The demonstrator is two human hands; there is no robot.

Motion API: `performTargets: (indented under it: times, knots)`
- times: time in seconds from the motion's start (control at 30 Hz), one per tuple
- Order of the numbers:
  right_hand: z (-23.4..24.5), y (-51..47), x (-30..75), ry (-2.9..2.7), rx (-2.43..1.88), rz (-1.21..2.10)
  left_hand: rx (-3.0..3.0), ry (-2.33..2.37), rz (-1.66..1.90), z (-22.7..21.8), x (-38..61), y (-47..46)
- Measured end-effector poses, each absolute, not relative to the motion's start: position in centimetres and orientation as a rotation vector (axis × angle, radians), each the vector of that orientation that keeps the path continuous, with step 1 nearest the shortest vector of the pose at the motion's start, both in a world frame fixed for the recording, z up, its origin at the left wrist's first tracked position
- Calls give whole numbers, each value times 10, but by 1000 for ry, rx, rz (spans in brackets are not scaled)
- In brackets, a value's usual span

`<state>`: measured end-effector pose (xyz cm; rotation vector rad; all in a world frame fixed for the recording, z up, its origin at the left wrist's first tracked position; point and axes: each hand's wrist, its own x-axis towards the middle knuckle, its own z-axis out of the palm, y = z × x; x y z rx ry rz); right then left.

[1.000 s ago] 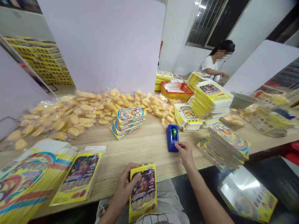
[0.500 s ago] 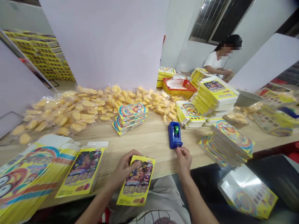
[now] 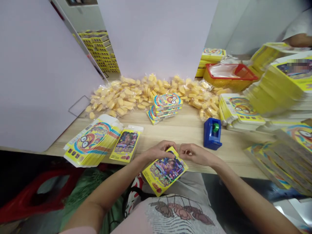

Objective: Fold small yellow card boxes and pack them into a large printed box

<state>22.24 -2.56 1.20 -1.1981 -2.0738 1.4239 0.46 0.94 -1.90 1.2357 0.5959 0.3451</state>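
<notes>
**Obs., head view:** both hands at near edge of wooden table [image 3: 185, 131], over person's lap. L hand [image 3: 159, 151] grasps top L edge of yellow printed carton [image 3: 165, 172], fingers curled over it. R hand [image 3: 198, 154] meets top R corner, fingertips [image 3: 182, 150] pinched on the edge. Carton tilted, lower corner pointing near-L, held just off the lap, picture side up.

**Nearby:** blue tape dispenser [image 3: 212, 134] w/ green core [image 3: 215, 127] on table, just far-R of R hand, not touching. Single flat carton [image 3: 125, 145] and flat-packed stack w/ cartoon face [image 3: 92, 144] to L of L hand.

**Rest of table:** small stack of boxes [image 3: 167, 105] far-centre, in front of clear bags of yellow pieces [image 3: 146, 91], heaped along far edge. Yellow basket w/ red rim [image 3: 229, 76] far-R. Tall carton stack [image 3: 280, 87] at R; fanned cartons [image 3: 280, 159] near-R. White partition boards [image 3: 156, 32] stand along far side. Co-worker's forearm [image 3: 298, 39] at top R corner, well apart from the hands; contents of that hand n/visible.
</notes>
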Motion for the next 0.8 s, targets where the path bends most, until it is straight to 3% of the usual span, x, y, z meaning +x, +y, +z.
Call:
performTargets:
  times: [0.17,0.4,0.47,0.57,0.7,0.8]
  knots:
    - [-6,-27,212,-2104,-1441,1191,1181,593,416,-17,3,3]
    - [-30,-35,215,-1309,-1068,2154,1218,563,409,-9,-2,-12]
    - [-38,-39,214,-1091,-1012,2288,1237,550,404,-8,-4,-12]
    - [-36,-42,216,-1035,-1149,2168,1408,629,427,4,-9,-13]
    - [-13,-32,227,-1284,-1458,1645,1942,1098,581,38,-7,-28]
    - [0,-26,222,-1164,-1465,1712,2501,1151,586,56,15,-44]
